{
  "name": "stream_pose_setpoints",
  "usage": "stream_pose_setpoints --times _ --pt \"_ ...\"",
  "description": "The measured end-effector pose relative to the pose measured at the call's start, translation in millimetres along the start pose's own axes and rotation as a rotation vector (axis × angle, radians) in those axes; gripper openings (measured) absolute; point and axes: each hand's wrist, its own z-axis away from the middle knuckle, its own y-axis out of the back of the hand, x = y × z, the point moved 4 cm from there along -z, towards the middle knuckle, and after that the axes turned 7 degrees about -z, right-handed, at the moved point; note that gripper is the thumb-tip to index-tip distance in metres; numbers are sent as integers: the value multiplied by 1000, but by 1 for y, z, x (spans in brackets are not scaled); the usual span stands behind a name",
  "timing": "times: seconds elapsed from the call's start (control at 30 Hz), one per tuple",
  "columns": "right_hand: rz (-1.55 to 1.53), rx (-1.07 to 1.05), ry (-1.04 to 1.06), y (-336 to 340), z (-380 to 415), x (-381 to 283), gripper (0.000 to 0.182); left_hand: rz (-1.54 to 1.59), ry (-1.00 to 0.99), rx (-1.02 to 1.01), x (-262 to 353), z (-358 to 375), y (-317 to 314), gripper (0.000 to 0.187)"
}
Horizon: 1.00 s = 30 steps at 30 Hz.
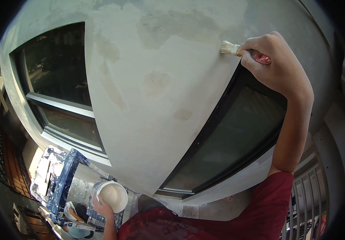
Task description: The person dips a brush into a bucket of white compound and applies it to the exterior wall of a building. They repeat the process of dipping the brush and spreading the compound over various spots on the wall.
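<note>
A paintbrush (230,48) with pale bristles and a red-marked handle is gripped in my right hand (262,54), which is raised at the upper right. Its bristles are against or very near the wall (140,116), just above the top corner of the dark right window (236,128); I cannot tell if they touch. The wall is light grey with several darker patches. Low on the left, my left hand (102,207) holds the side of a white bucket (114,196) containing cream-coloured paint.
A paint-spattered blue and white ladder (62,188) stands at the lower left, below the left window (60,80). Another person (78,230) is partly visible beneath it. A metal railing (308,196) runs along the lower right.
</note>
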Motion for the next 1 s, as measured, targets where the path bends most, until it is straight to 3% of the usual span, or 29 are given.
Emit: stream_pose_setpoints --times 0.03,0.1,0.2,0.23,0.33,0.4,0.5,0.63,0.87,1.0 --pt "-1 -2 -1 1 0 -5 21 2 -4 5 0 0 1 45" --pt "-162 192 65 9 -4 -21 11 -2 -8 5 -4 0 0 46" --pt "-387 148 163 -12 -15 -17 11 17 -4 -12 2 -2 2 46" --pt "-180 -8 28 -20 -15 -11 10 28 4 -32 2 -2 4 46" --pt "-111 -11 -100 -8 3 -8 11 14 -15 -4 0 -2 2 47" --pt "-41 29 -75 3 13 -11 12 14 -6 -1 2 -2 3 47" --pt "-333 271 126 9 18 6 23 19 -3 1 4 -2 6 47" --pt "-235 388 49 -15 21 28 28 33 5 -12 2 -2 3 47" --pt "-155 394 -63 -69 64 15 35 39 -6 -17 3 -2 4 50" --pt "-93 199 -50 -78 81 -8 25 40 0 -4 -3 -2 2 51"
